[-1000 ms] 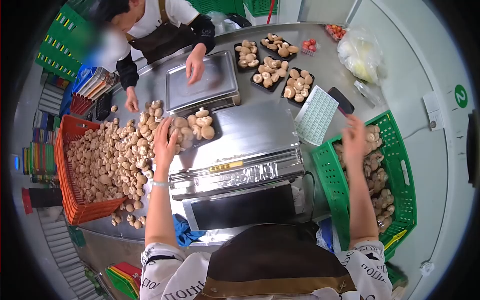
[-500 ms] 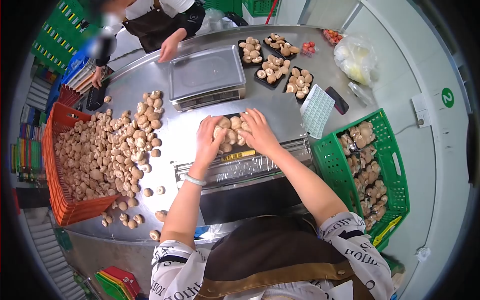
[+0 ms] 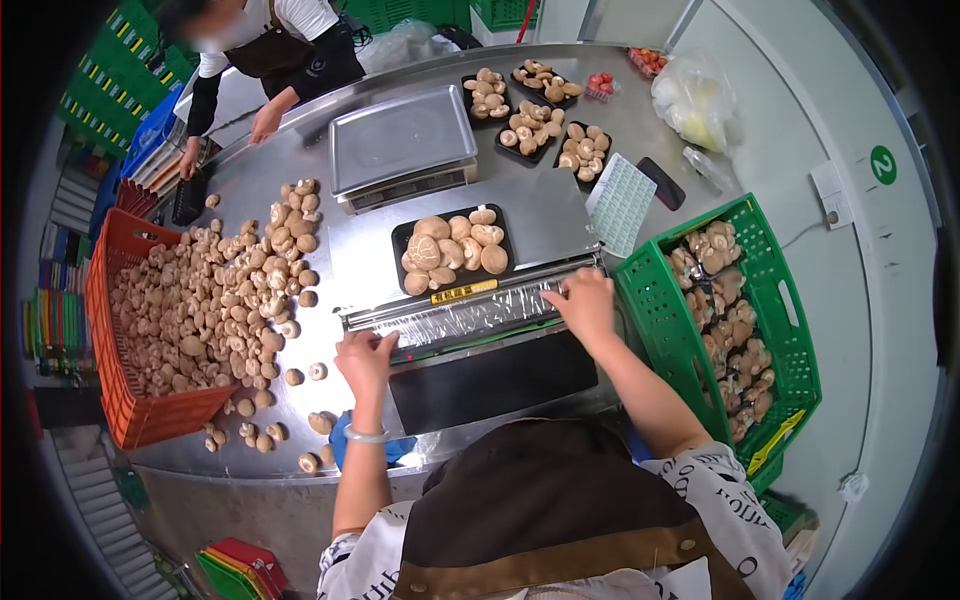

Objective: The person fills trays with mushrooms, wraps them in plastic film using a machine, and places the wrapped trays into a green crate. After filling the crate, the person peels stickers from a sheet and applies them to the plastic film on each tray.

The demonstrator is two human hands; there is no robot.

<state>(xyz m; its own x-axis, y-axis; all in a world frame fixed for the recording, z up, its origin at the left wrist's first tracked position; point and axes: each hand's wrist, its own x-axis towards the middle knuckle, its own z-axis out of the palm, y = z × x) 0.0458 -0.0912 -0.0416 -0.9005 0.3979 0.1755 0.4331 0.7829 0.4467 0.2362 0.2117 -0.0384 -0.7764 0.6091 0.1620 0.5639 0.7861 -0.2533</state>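
Note:
A black tray (image 3: pixel 404 236) of shiitake mushrooms (image 3: pixel 452 247) sits on the metal plate of a film-wrapping machine (image 3: pixel 495 388). A yellow label strip (image 3: pixel 464 291) lies along its near edge. Between the tray and me, clear cling film (image 3: pixel 465 317) spans the machine's roller. My left hand (image 3: pixel 364 362) is closed at the film's left end, thumb and fingers at its edge. At the right end, my right hand (image 3: pixel 587 308) has its fingers curled and thumb on the film edge. Neither hand touches the tray.
Loose mushrooms (image 3: pixel 262 275) spill from an orange crate (image 3: pixel 165 418) at left. Behind the machine stand a scale (image 3: pixel 400 140) and several filled trays (image 3: pixel 530 128). A label sheet (image 3: pixel 622 205), phone (image 3: pixel 661 183) and green crate (image 3: pixel 795 345) are at right. A co-worker (image 3: pixel 285 50) stands opposite.
Both hands have left the mushrooms in the tray and moved back toward me, apart, to the two ends of the film. The co-worker's hand has drawn back from the scale.

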